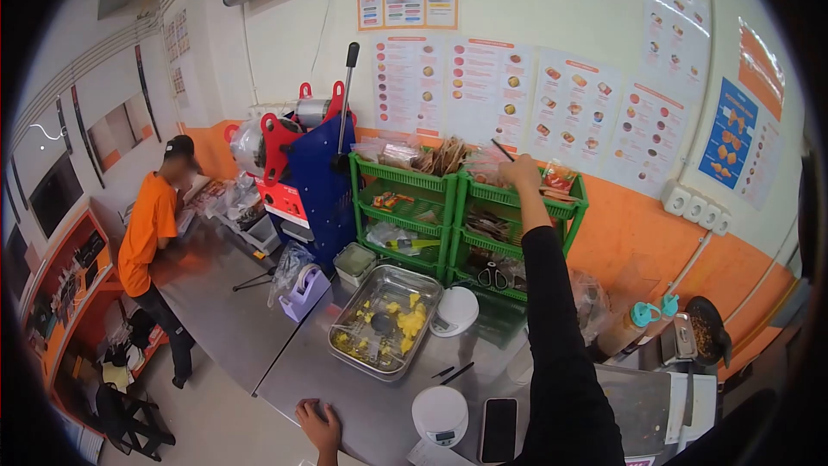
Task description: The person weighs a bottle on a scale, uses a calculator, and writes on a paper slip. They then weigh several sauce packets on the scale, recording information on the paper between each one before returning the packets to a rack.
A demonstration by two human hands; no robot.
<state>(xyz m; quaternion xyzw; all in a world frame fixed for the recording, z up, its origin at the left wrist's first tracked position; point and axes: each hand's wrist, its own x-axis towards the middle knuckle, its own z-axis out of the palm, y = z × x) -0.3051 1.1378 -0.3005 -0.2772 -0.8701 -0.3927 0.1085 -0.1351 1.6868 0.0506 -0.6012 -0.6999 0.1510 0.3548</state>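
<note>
My right hand [520, 174] is raised over the top of the right green rack [523, 248], its fingers closed around a thin dark stick [502, 150], perhaps a pen. Plastic bags lie in the rack's top basket beside it. My left hand [319, 425] rests on the metal table's front edge, fingers spread, holding nothing. Beyond it stands a steel tray [339, 315] with yellow food pieces [412, 321] and a small dark round item. Near the front are a white scale [440, 414] and a black phone [498, 431].
A second scale [454, 311] sits beside the racks. A purple tape dispenser [304, 295] and a blue-red machine [319, 185] stand left. Bottles [640, 318] and a pan [707, 332] are at right. A person in orange [148, 229] works at the far left.
</note>
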